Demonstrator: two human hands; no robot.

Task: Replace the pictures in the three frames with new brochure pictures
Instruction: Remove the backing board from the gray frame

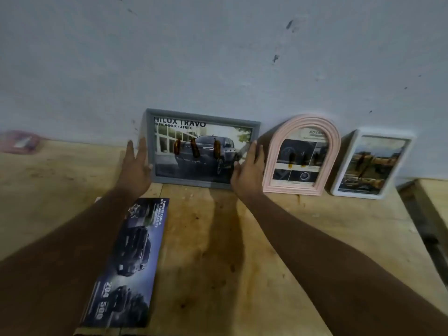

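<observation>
Your left grip (135,168) and right grip (248,170), fingers straight and apart, flanked the grey frame (189,181) at its side edges. That frame stood on the worktop (242,263) against the wall (218,57), with the pink arched frame (271,166) and white frame (383,133) to its right; a brochure (128,258) lay nearer you.

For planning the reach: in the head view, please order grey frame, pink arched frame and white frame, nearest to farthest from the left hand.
1. grey frame, beside the left hand.
2. pink arched frame, right of it.
3. white frame, far right.
</observation>
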